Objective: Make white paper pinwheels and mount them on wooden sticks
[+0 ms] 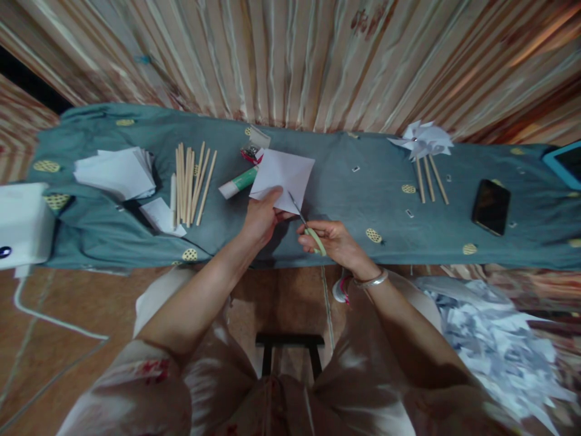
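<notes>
My left hand [264,216] pinches the near edge of a square white sheet of paper [285,172], thumb on top and fingers beneath. Faint crease lines run across the sheet. In my right hand [333,242] is a pair of scissors [315,240] with pale green handles. Their blades reach over the paper's lower right part, at its near corner. Whether the blades are closed is too small to tell. Just left of the paper lies a green and white glue tube [238,183]. Behind that is a small red packet [251,154] with tiny items I cannot make out.
Wooden sticks [184,184] and a stack of white paper [115,172] lie to the left, beside a white device [22,224]. On the right are paper pinwheels [424,140] on sticks, a black phone [491,207] and a blue-edged tablet [565,163]. Paper scraps [494,345] are heaped below right.
</notes>
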`<act>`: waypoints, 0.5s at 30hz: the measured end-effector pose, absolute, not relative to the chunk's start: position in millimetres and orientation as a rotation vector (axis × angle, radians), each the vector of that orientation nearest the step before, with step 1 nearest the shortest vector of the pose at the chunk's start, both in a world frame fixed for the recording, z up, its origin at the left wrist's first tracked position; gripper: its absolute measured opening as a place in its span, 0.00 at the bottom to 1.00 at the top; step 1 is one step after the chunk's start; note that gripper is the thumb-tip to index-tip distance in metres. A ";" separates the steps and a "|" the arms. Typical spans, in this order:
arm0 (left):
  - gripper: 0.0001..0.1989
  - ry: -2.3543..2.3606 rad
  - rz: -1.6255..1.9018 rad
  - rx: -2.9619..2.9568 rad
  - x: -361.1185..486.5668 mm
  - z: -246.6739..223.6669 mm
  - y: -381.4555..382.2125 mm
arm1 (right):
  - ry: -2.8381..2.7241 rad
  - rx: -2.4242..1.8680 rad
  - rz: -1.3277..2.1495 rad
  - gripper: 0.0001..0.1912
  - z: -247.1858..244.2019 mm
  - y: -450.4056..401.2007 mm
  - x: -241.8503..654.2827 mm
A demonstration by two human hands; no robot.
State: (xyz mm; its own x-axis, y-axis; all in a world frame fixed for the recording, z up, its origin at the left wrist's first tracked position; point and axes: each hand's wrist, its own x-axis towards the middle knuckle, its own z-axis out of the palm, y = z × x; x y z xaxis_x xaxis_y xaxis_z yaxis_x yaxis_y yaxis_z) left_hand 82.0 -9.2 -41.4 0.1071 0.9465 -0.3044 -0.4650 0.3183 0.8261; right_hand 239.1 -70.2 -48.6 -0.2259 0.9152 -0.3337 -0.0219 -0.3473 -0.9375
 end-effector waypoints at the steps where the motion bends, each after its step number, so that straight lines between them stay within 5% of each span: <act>1: 0.17 0.968 1.160 0.622 81.9 -41.8 -8.7 | -1.133 -1.306 1.663 0.26 -48.3 -70.3 239.2; 15: 0.14 0.987 1.243 0.637 85.4 -42.8 -7.9 | -1.074 -1.311 1.697 0.27 -40.2 -70.3 238.4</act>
